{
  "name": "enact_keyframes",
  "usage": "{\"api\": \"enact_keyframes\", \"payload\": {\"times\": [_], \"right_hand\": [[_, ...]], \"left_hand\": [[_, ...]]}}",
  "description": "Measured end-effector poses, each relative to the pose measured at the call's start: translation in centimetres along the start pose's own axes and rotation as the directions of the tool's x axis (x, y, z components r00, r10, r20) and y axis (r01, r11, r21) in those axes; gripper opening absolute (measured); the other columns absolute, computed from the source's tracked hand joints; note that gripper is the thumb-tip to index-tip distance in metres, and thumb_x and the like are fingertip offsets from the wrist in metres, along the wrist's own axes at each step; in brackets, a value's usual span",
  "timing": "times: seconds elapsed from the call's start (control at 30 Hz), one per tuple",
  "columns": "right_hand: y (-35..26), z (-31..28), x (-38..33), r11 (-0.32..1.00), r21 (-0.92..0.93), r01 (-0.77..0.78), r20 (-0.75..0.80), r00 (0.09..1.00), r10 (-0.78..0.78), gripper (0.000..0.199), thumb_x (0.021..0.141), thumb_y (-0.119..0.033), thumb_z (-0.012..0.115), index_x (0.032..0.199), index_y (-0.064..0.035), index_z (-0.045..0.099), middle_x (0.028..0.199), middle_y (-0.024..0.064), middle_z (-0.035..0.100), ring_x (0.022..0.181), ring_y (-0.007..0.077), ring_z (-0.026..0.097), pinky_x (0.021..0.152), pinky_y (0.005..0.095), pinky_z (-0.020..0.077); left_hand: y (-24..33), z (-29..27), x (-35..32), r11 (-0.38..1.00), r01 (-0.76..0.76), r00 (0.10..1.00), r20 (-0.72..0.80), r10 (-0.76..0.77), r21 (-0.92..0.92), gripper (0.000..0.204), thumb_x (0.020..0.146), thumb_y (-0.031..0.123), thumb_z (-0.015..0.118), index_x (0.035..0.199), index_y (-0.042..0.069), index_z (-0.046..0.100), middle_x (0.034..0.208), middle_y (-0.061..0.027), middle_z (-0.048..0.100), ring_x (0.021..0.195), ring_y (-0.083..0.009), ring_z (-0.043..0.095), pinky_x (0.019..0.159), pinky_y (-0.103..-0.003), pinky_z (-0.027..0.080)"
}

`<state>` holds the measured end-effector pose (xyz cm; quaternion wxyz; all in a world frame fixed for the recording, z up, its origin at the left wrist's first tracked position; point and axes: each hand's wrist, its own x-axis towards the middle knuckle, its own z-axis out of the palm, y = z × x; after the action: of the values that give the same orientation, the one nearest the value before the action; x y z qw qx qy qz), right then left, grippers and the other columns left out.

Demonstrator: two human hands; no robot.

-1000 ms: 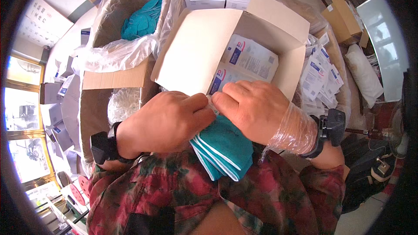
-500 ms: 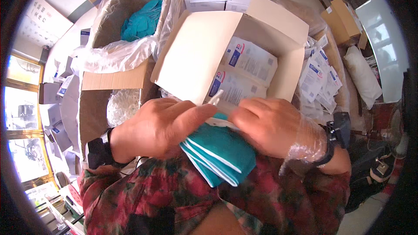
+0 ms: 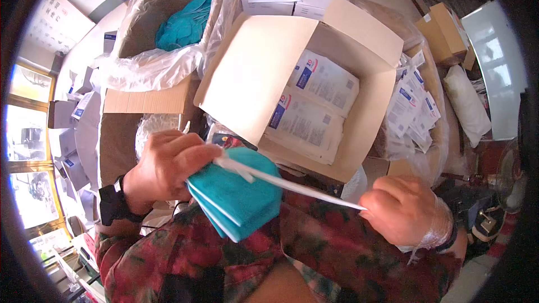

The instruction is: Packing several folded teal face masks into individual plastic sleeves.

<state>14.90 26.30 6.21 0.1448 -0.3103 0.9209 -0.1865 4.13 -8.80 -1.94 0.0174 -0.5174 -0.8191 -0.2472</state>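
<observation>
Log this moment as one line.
left hand: grips folded teal cloth bundle | right hand: pulls white tie strip taut | open carton of white packets behind

Bright windows [image 3: 25,151] at left, stacked cardboard boxes [image 3: 441,28] around

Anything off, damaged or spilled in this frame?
Nothing looks damaged or spilled. The left hand grips a folded teal cloth bundle; the right hand pulls its white tie strip taut. Sealed white packets lie flat in the open cardboard box. More packets sit loosely heaped to the right, untidy but intact.
</observation>
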Motion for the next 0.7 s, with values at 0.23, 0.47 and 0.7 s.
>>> {"api": "enact_keyframes", "payload": {"times": [0.23,0.47,0.7], "right_hand": [[2.7,-2.1,-3.7,0.908,0.204,-0.366,-0.116,0.912,0.394,0.008,0.089,-0.009,0.052,0.090,-0.0035,0.057,0.076,0.0118,0.058,0.066,0.0254,0.058,0.059,0.0330,0.0467],[6.7,4.3,2.9,0.254,0.964,-0.083,-0.039,0.896,0.441,0.013,0.093,-0.016,0.051,0.092,-0.0043,0.056,0.077,0.0038,0.057,0.064,0.0079,0.054,0.058,0.0222,0.0449],[5.5,4.1,9.5,0.406,0.914,0.001,-0.094,0.974,0.207,0.016,0.089,-0.016,0.058,0.100,-0.0050,0.056,0.083,0.0026,0.056,0.066,0.0087,0.054,0.058,0.0232,0.0459]], "left_hand": [[-1.6,-1.8,-2.0,0.938,0.294,0.936,-0.252,-0.244,0.185,0.033,0.063,0.017,0.071,0.090,0.001,0.059,0.080,-0.0116,0.061,0.068,-0.0311,0.063,0.058,-0.037,0.049],[1.1,-0.1,2.2,0.961,-0.218,0.967,-0.098,0.236,0.168,0.044,0.065,0.015,0.068,0.108,0.013,0.064,0.082,-0.0065,0.054,0.063,-0.0208,0.060,0.050,-0.032,0.049],[1.9,1.0,3.2,0.949,-0.287,0.936,-0.173,0.307,0.132,0.045,0.063,0.015,0.068,0.108,0.015,0.064,0.085,-0.0067,0.054,0.063,-0.0204,0.061,0.052,-0.030,0.051]]}}
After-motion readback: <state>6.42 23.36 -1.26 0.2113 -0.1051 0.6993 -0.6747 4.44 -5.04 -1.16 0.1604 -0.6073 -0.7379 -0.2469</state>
